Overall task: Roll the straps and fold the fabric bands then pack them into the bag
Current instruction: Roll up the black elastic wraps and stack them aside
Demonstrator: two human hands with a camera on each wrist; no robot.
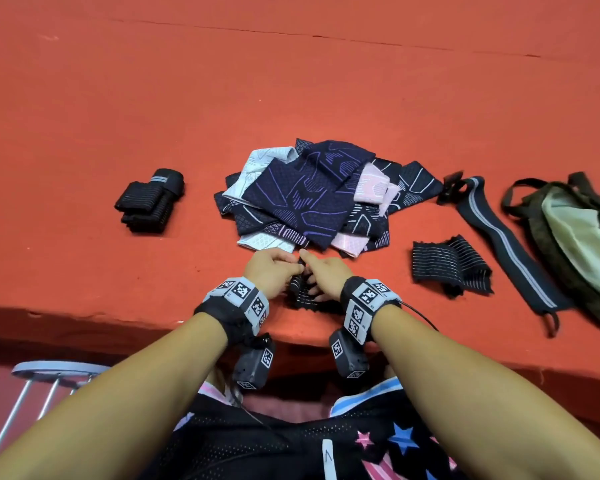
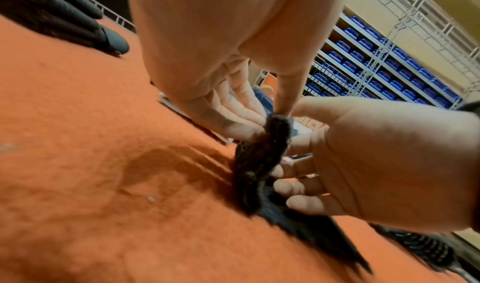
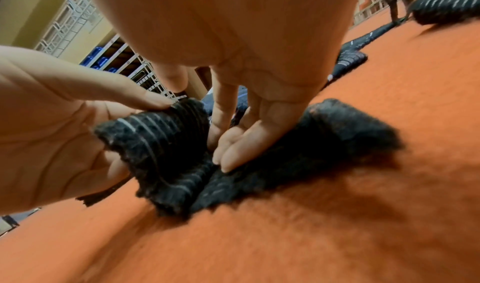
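On the orange felt surface (image 1: pixel 153 289), the left hand (image 1: pixel 269 271) pinches the black ribbed elastic strap (image 3: pixel 161 150) upright; the right hand (image 1: pixel 326 273) presses flat fingers (image 3: pixel 239 147) beside it. Rolling tightly with edges aligned looks wise.

Arms: both forearms reach forward, wrists close together.
Left hand (image 1: pixel 271 271): thumb and fingers pinch a raised fold.
Right hand (image 1: pixel 324 277): fingers pressing down flat, apparently straight.
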